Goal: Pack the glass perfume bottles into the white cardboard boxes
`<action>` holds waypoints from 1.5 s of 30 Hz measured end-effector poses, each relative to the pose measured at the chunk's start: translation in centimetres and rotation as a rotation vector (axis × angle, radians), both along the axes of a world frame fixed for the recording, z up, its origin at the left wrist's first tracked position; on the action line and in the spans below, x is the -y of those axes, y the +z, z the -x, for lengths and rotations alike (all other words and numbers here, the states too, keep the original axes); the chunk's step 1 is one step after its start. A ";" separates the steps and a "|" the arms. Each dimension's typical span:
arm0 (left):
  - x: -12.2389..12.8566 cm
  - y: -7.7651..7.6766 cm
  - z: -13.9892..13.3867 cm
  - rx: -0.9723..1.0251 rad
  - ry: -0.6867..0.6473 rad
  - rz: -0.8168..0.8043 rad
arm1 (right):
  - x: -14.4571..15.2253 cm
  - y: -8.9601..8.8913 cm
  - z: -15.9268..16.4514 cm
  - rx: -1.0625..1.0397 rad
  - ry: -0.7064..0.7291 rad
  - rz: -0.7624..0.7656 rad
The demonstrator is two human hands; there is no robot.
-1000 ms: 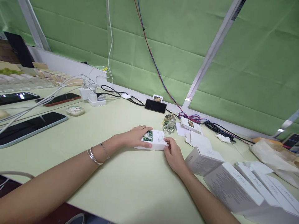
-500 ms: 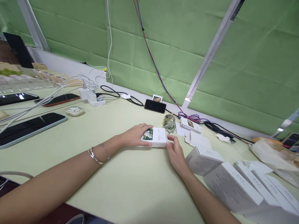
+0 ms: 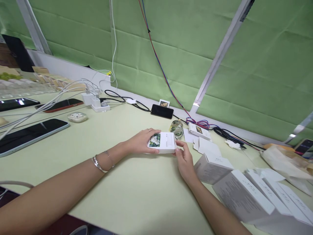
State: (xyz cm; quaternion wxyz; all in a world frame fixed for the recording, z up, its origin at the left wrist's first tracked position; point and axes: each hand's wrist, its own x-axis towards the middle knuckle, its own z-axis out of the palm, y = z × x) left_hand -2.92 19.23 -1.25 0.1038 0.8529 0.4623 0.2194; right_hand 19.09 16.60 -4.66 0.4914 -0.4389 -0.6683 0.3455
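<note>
Hands on white box, left end covered — small print illegible

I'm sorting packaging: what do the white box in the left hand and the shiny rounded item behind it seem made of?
White box: probably thin card, smooth and fairly matte, with crisp edges and printing.
Shiny rounded item: seemingly glass or clear plastic, glossy, see-through with highlights; which, I can't tell.

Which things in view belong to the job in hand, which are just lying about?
In the job:
- flower-print box, in the left hand, right hand at its end
- likely the grouped white boxes

Probably lying about:
- black phone
- small pale case
- crumpled tissue
</note>
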 end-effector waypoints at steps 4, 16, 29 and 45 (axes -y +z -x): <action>0.1 0.2 -0.1 -0.010 0.004 0.003 | -0.1 0.0 -0.2 -0.024 -0.021 0.057; -0.2 -0.2 0.0 -0.049 0.009 0.000 | -0.2 -0.1 -0.1 0.022 0.021 0.029; -0.3 0.2 0.9 -0.079 -0.054 0.117 | -0.2 -0.1 -0.1 0.421 -0.046 -0.131; -0.4 0.7 1.5 -0.069 -0.062 0.173 | 0.1 0.4 -0.1 0.727 -0.153 -0.143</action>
